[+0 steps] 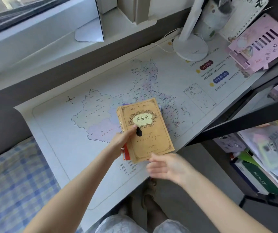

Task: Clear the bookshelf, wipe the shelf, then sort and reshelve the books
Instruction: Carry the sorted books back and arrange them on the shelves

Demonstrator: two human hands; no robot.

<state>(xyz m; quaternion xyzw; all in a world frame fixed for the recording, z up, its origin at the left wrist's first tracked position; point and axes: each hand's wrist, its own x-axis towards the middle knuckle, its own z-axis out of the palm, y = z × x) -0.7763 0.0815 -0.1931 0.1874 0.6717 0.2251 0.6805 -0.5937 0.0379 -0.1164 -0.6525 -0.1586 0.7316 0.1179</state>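
Left hand [121, 144] grips the tan-topped book stack [145, 132], right hand [166, 167] spread beside it; bookshelf [235, 125] holds books [259, 180].

I see a tan, ornate-titled book [149, 132] lying face up atop a small, skewed stack of books [126, 154] on the map-printed desk mat [51, 140].

Left hand [120, 144] grips a book stack [126, 154] at its left edge, thumb on the tan top book [151, 137]. Right hand [166, 167] blurred, fingers loose, just beside the stack's near corner. Map mat [64, 135] underneath. Lamp base [190, 47] far right.
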